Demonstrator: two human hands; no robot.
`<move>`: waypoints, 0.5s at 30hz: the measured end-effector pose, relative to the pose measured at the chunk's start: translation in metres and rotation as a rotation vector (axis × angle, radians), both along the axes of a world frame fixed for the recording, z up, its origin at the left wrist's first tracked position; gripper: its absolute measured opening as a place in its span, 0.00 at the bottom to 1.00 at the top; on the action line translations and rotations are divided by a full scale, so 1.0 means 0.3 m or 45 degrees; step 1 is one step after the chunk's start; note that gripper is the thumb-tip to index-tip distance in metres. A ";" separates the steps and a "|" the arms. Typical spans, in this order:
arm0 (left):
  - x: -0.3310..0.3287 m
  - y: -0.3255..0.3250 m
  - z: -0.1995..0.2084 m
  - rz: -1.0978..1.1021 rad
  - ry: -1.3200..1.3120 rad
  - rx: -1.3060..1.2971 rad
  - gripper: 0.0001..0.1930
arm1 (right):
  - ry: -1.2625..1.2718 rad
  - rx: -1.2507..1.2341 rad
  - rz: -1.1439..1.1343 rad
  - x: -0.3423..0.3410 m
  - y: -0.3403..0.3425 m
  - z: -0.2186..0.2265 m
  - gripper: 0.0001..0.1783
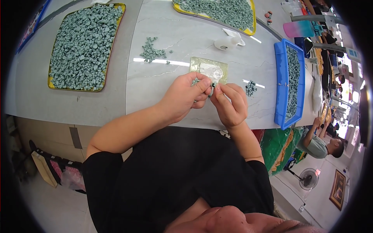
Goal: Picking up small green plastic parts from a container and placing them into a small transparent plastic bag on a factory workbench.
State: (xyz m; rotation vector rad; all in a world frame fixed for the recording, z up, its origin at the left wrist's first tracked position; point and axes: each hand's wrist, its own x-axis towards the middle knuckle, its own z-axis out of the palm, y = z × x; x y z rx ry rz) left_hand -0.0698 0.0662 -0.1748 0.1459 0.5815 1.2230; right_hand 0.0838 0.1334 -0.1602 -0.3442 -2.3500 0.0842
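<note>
My left hand (180, 95) is closed, with small grey-green pieces (195, 82) showing between its fingers. Close against it, the thumb and fingertips of my right hand (232, 104) pinch a small dark green piece (212, 90), which the left fingertips also seem to touch. Its exact kind is too small to make out. Just beyond both hands lies a yellowish translucent square pad (197, 62) with a clear round item (215, 72) on top. One small pile of green pieces (150, 51) sits farther left; another, darker pile (251, 88) is right of my right hand.
A yellow-rimmed tray (103, 83) heaped with green pieces stands at the left, a similar tray (253, 17) at the far side. At the right is a blue bin (280, 77) of pieces. A white bottle (224, 43) stands beyond the pad. Another person (319, 141) works farther right.
</note>
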 end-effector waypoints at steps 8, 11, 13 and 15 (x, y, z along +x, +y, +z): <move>0.022 -0.028 -0.023 0.122 0.182 0.142 0.07 | 0.059 0.013 -0.031 -0.009 -0.029 -0.034 0.16; 0.027 -0.032 -0.010 0.169 0.349 0.191 0.07 | 0.156 -0.191 0.009 -0.009 -0.028 -0.030 0.16; 0.033 -0.036 0.000 0.205 0.457 0.217 0.07 | 0.178 -0.382 -0.032 -0.008 -0.032 -0.018 0.16; 0.038 -0.038 0.004 0.207 0.579 0.236 0.07 | 0.191 -0.404 -0.051 -0.008 -0.040 -0.014 0.16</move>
